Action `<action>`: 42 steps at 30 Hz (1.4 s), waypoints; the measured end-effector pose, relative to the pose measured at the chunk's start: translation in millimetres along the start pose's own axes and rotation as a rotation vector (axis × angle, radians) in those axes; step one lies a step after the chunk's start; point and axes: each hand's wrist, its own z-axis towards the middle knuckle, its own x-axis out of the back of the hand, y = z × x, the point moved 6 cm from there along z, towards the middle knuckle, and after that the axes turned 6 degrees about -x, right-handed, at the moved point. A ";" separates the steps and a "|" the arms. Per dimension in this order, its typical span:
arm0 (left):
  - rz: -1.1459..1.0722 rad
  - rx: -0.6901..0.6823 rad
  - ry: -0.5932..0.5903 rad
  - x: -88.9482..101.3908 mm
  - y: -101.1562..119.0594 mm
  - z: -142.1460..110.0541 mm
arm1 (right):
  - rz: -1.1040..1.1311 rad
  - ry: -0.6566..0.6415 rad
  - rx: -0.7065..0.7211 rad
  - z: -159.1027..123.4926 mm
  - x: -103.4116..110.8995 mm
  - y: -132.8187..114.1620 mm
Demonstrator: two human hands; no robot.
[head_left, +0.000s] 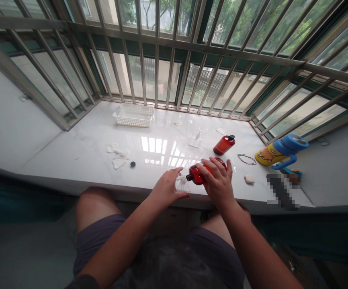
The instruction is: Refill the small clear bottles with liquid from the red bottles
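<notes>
Indoors, white marble windowsill (71, 156) behind barred window (174, 60).

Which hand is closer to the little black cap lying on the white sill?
Left. The left hand is around a small clear container, right of the black cap with bare sill between. The right hand grips the tipped red bottle, farther right.

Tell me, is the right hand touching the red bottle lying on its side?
Touching: the head view shows the right hand wrapped over the tipped red bottle, fingers across its body.
</notes>
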 end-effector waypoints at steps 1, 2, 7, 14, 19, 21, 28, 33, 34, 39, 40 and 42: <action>-0.001 0.001 -0.001 -0.4 -0.4 -0.2 | -0.004 0.002 0.002 0.2 0.2 0.1; -0.001 0.001 -0.002 -0.7 -0.8 -0.4 | -0.007 0.006 0.003 0.6 0.3 0.2; -0.002 0.005 -0.007 -1.9 -2.3 -0.5 | -0.021 0.024 0.004 2.0 0.8 0.5; 0.016 0.014 -0.031 -2.9 -3.4 0.3 | -0.027 0.037 0.007 2.2 1.9 0.6; 0.016 0.013 -0.036 -4.9 -5.9 -0.2 | -0.024 0.049 0.005 1.3 1.9 2.1; 0.021 0.007 -0.037 -5.6 -6.7 -0.2 | -0.028 0.046 0.003 0.9 1.6 2.6; 0.032 0.000 -0.041 -7.1 -9.7 -0.2 | -0.044 0.039 0.006 1.3 2.1 3.9; 0.039 0.001 -0.045 -7.5 -10.8 -0.6 | -0.056 0.042 0.014 2.3 3.5 3.7; 0.041 0.002 -0.046 -7.5 -10.9 -0.6 | -0.058 0.044 0.015 2.4 3.6 3.6; 0.041 0.002 -0.049 -8.2 -11.9 -0.6 | -0.067 0.054 0.018 2.2 3.3 4.5; 0.041 0.002 -0.048 -8.4 -12.3 -0.6 | -0.069 0.053 0.019 2.3 3.1 4.7; 0.041 0.002 -0.046 -8.8 -13.2 -0.7 | -0.070 0.050 0.021 2.5 2.8 5.1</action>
